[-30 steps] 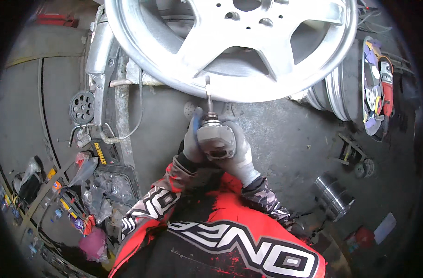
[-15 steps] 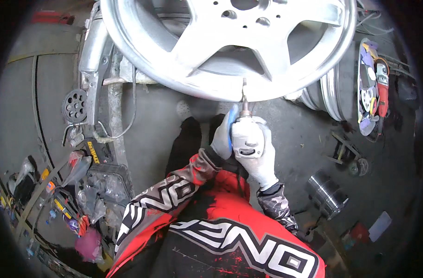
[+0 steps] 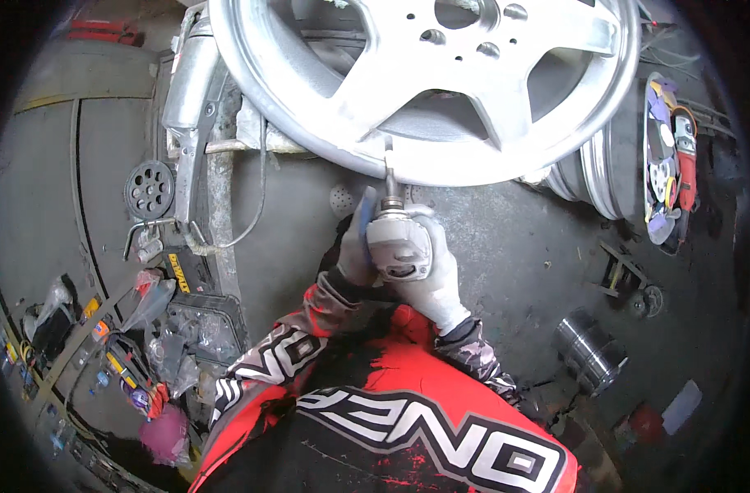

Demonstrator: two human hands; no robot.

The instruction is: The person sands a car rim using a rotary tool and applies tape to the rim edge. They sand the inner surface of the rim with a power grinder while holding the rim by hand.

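Note:
A silver alloy wheel point(image 3: 506, 111) with broad spokes fills the top of the view. Both my gloved hands are wrapped round a pale, dusty die grinder point(image 3: 400, 244). My left hand point(image 3: 353, 253) grips its left side, thumb pointing forward. From the right, my right hand point(image 3: 439, 283) closes round the body and its rear. A slim shaft with a small pale bit point(image 3: 389, 146) reaches from the grinder's nose over the wheel's near lip. The bit overlaps the bright rim face; whether it touches is too washed out to tell.
On the right lie another wheel rim point(image 3: 601, 168), a tray of coloured abrasive discs point(image 3: 659, 156), a red angle grinder point(image 3: 685, 156) and a shiny metal drum point(image 3: 590, 349). A stand with a hanging cable point(image 3: 260, 189) and a black case point(image 3: 202, 324) are on the left.
The grinder and both hands have moved left along the wheel's near lip. The whole view has shifted slightly, so the wheel sits further right in it. The grip is unchanged.

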